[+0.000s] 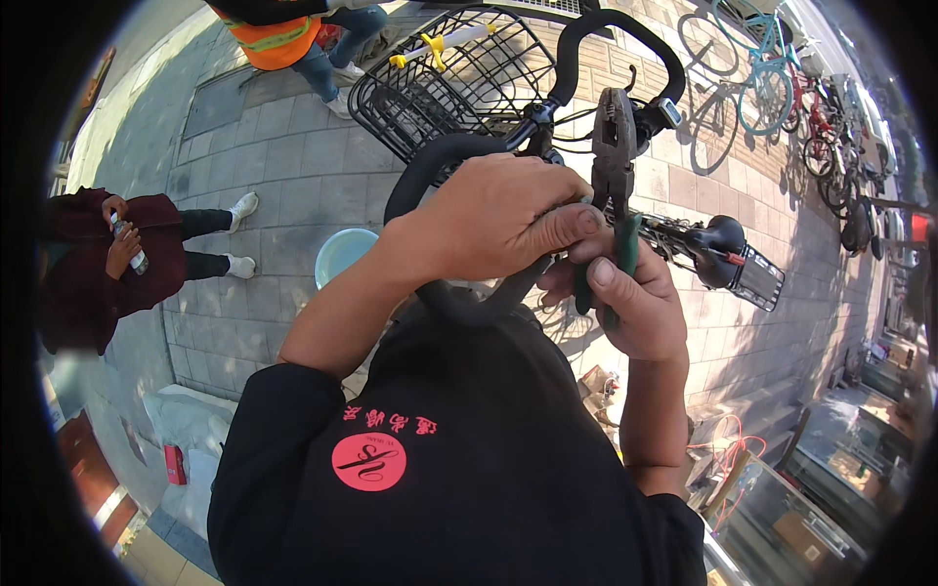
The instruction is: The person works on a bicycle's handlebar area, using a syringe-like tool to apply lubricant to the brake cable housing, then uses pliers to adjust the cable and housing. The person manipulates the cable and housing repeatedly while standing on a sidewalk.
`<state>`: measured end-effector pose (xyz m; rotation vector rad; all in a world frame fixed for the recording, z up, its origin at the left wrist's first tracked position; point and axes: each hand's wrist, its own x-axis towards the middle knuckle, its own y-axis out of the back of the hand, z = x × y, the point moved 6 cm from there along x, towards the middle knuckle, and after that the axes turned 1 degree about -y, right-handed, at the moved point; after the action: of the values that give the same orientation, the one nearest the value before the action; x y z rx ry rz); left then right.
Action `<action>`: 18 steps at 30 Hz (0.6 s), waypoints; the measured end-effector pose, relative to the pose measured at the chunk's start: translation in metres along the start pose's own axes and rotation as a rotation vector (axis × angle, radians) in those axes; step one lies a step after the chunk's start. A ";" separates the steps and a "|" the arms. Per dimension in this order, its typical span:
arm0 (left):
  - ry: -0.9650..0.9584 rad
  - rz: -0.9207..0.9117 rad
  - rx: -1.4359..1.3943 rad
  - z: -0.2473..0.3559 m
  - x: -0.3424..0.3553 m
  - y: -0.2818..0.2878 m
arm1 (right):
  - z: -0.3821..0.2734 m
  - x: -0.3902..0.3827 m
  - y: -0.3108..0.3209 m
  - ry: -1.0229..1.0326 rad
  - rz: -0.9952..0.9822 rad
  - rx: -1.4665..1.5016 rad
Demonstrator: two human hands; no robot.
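My right hand is closed around the green-handled pliers, whose dark, worn jaws point up toward the top of the view. My left hand is curled just left of the pliers, above the curved black handlebar, its thumb against or beside the fingers of my right hand; what it grips is hidden. The handlebar belongs to a bicycle with a black wire basket at upper middle and a black saddle at the right.
A person in dark red stands left holding a bottle; another in an orange vest is at the top. A light blue basin sits left of the bicycle. Parked bicycles line the right; glass-fronted boxes are lower right.
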<state>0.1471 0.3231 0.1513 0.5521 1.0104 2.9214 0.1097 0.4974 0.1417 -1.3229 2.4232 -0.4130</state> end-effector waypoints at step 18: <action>0.171 0.501 -0.523 -0.046 -0.089 0.007 | -0.052 -0.024 -0.001 -0.487 0.275 -1.161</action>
<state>0.2164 0.2799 0.0923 0.5997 0.0688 3.5110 0.0999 0.5220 0.1921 -1.1558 2.3138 1.4033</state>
